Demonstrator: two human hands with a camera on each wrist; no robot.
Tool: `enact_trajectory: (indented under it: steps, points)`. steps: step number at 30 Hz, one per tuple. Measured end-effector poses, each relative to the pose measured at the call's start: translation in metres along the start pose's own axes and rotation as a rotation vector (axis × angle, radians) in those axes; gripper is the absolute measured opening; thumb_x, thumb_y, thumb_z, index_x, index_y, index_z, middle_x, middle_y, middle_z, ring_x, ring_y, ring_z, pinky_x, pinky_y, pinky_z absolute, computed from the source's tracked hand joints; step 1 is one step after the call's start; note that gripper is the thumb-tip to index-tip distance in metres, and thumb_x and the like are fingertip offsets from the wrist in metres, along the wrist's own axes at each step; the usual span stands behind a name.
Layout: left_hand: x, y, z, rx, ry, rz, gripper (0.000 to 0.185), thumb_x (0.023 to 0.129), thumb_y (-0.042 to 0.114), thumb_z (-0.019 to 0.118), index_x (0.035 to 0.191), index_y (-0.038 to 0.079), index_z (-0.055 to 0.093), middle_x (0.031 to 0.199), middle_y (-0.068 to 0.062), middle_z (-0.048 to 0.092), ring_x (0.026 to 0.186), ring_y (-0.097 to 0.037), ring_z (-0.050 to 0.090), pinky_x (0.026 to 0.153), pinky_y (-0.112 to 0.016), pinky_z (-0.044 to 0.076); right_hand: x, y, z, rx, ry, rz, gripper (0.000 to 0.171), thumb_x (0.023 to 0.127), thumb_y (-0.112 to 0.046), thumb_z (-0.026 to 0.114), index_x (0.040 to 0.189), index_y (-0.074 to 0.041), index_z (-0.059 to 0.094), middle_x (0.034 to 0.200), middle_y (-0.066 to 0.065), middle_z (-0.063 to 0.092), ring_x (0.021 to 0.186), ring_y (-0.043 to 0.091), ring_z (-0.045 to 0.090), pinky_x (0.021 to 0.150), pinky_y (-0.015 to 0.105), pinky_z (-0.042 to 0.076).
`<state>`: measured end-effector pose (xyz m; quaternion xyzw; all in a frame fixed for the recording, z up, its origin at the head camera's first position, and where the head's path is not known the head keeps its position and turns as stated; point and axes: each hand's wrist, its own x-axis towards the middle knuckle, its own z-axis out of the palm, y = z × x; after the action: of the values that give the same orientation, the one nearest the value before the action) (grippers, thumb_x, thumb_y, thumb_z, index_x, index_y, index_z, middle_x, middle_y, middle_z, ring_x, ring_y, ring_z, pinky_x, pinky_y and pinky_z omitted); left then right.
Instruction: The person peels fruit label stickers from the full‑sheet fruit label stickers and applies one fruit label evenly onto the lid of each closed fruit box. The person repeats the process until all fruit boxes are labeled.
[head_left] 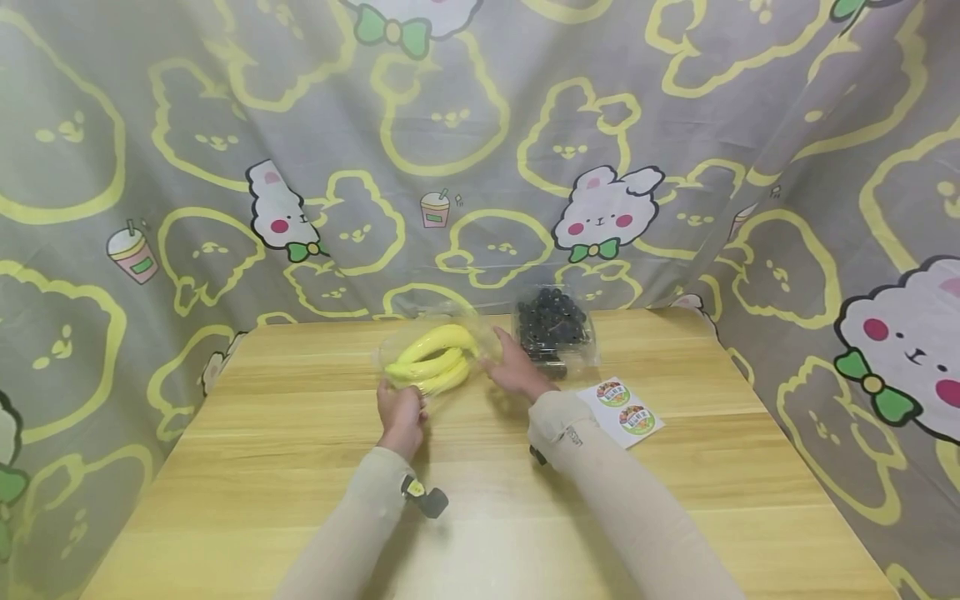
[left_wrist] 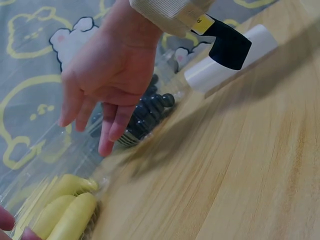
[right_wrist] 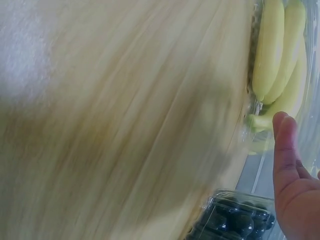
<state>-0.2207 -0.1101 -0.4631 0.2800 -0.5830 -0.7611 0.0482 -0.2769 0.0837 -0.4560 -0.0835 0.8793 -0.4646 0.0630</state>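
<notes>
Both my sleeved forearms fill the lower frame. At centre, my left hand (head_left: 401,414) grips the near end of a clear plastic bag of yellow bananas (head_left: 435,360) on the pale wooden counter (head_left: 262,467); my right hand (head_left: 513,367), fingers released, rests at its far end. Bagging looks unfinished. A clear tub of dark berries (head_left: 553,327) sits beside it.
</notes>
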Motion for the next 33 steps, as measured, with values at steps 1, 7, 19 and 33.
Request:
enact_trajectory:
  steps: [1,7,19,33]
  points:
    - [0.0,0.0,-0.001,0.008,0.007,0.008,0.095,0.074,-0.013,0.046,0.156,0.012,0.006,0.125,-0.02,0.045,0.063,-0.009,0.045,0.045,-0.015,0.04,0.0,0.001,0.0,0.001,0.0,0.001,0.073,0.096,-0.026,0.057,0.155,-0.01,0.016,0.156,0.017,0.025,0.14,0.037,0.025,0.114,0.053,0.02]
    - [0.0,0.001,-0.003,0.024,0.051,0.042,0.091,0.075,-0.011,0.043,0.156,0.014,0.011,0.153,-0.019,0.026,0.057,-0.007,0.039,0.044,-0.015,0.036,0.001,0.005,-0.001,0.002,-0.01,0.012,0.071,0.098,-0.027,0.054,0.155,-0.01,0.014,0.155,0.02,0.026,0.134,0.039,0.037,0.113,0.054,0.023]
    - [-0.002,0.001,-0.006,0.008,0.133,0.075,0.079,0.078,-0.006,0.042,0.153,0.009,0.022,0.139,-0.016,0.041,0.069,-0.012,0.042,0.05,-0.015,0.035,-0.001,0.005,-0.001,0.062,-0.082,0.051,0.068,0.102,-0.023,0.048,0.155,-0.01,0.01,0.149,0.022,0.035,0.091,0.025,0.066,0.11,0.053,0.029]
    - [0.0,0.006,-0.011,0.002,0.119,0.036,0.07,0.081,0.001,0.044,0.15,0.006,0.031,0.131,-0.012,0.047,0.063,-0.009,0.041,0.05,-0.016,0.036,-0.001,0.002,0.004,0.062,-0.08,0.086,0.068,0.102,-0.03,0.047,0.156,-0.009,0.01,0.123,0.02,0.06,0.096,0.024,0.065,0.11,0.052,0.031]
